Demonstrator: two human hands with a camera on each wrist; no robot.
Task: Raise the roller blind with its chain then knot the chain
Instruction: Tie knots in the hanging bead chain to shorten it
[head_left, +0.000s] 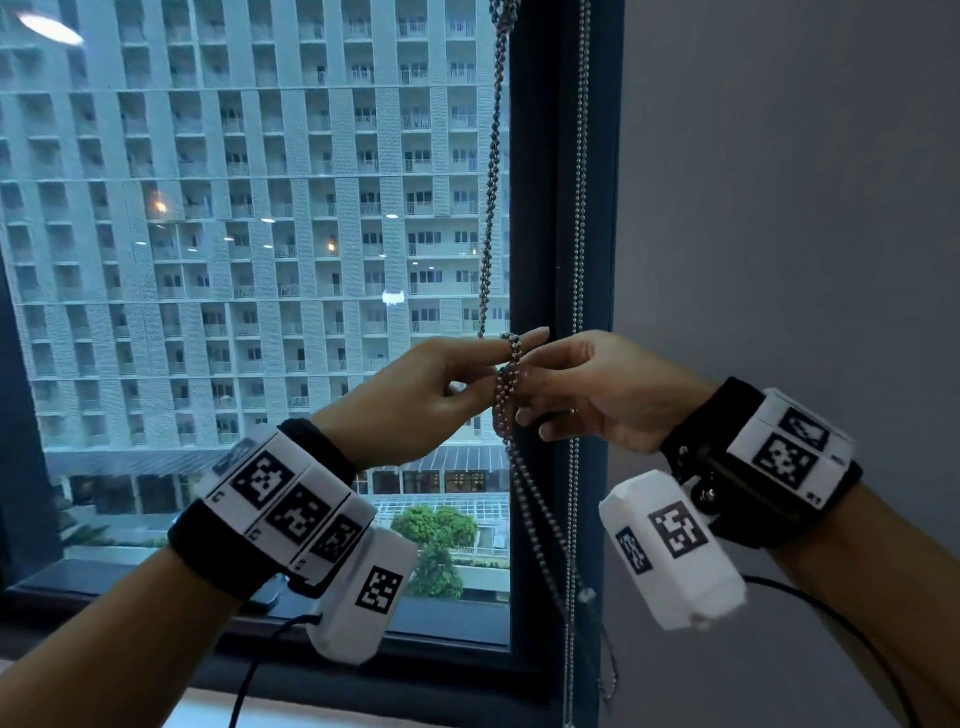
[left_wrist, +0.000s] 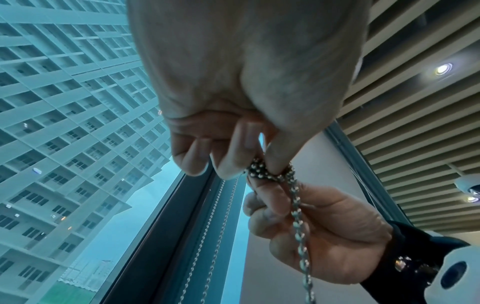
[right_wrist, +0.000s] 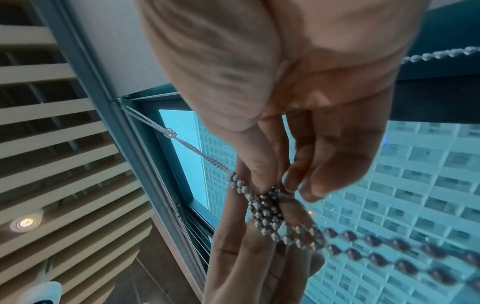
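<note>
metal bead chain (head_left: 492, 171) hangs in front of the window glass (head_left: 249, 208), just left of the dark window frame (head_left: 540, 234), its two strands twisted round each other. at chest height the chain is looped round the tip of the left hand's (head_left: 415, 400) forefinger, where several turns bunch together, and the loose strands fall away below the hands. the left fingers (left_wrist: 228, 162) are curled, thumb and forefinger pinching the bunched beads. the right hand (head_left: 597, 395) meets it from the other side; its fingers (right_wrist: 262, 164) are bent and nip the same bunch, touching the left fingertips. higher on the chain, the right wrist view shows a small knot (right_wrist: 170, 133). a second, straight bead chain (head_left: 581, 208) hangs against the frame, apart from the held one. grey wall (head_left: 779, 208) lies right of the frame.
</note>
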